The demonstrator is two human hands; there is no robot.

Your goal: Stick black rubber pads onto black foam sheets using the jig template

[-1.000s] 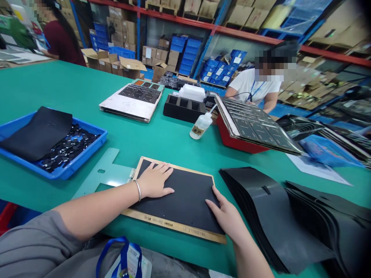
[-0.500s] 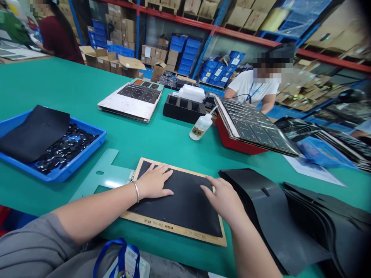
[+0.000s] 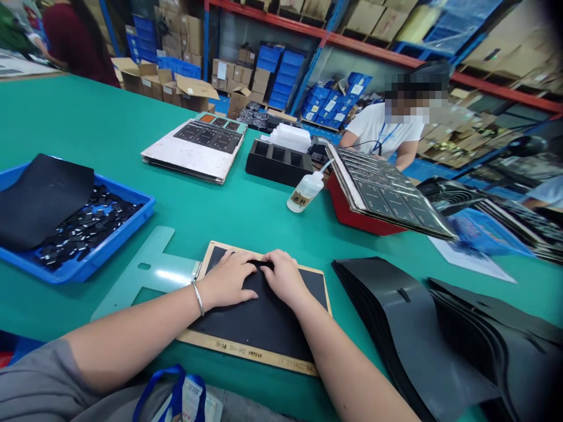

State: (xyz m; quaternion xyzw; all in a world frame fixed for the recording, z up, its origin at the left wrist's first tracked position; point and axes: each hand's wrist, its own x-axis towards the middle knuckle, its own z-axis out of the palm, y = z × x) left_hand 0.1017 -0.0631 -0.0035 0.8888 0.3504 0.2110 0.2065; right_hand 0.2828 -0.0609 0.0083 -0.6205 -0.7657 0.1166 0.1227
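A black sheet (image 3: 259, 316) lies on a wooden board (image 3: 246, 350) with burnt-in lettering along its near edge. My left hand (image 3: 229, 276), a silver bangle at its wrist, rests on the sheet's left part with thumb and fingers apart. Close beside it, my right hand (image 3: 284, 278) has curled fingers and thumb closed on the black sheet near the far edge, where the sheet looks slightly raised in a small fold. The fingertips are partly hidden. A pale green, translucent plate (image 3: 162, 264) joins the board's left side at a metal hinge.
A blue tray (image 3: 109, 246) of small black pieces stands left. Stacked black sheets (image 3: 409, 328) lie right. Beyond are a squeeze bottle (image 3: 305, 192), a black compartment box (image 3: 277, 164), a white panel stack (image 3: 189, 158) and a red bin (image 3: 356, 214) under panels. A co-worker (image 3: 382, 132) sits opposite.
My right hand has moved left from the board's right edge to beside my left hand, and its fingers have closed on the sheet. The left hand stays on the sheet.
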